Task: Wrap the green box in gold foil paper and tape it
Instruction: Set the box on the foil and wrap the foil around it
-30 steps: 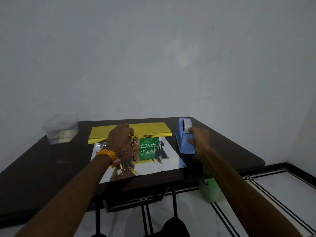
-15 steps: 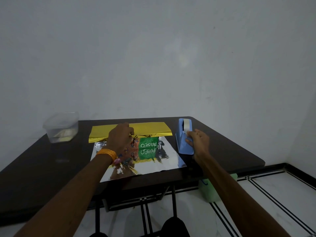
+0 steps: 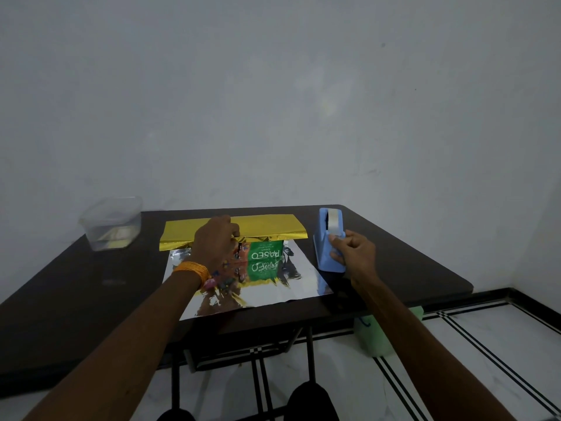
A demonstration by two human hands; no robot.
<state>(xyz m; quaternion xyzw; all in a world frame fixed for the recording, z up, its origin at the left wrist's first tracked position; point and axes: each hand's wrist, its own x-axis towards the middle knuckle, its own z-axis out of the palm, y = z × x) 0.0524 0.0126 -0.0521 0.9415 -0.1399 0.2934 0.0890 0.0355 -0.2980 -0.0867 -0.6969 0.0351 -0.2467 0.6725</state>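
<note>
Fingers curled, holds the folded edge of the gold foil paper down on the green PASEO box with the left hand; box on the sheet's silver side, mid dark table. Pinches the tape end at the blue tape dispenser with the right hand.

Dim, even light; mirror glare on foil paper; wide-angle edge bowing.

A plain room, likely in a home: bare white wall, white tiled floor with black stripes, dark folding desk.
</note>
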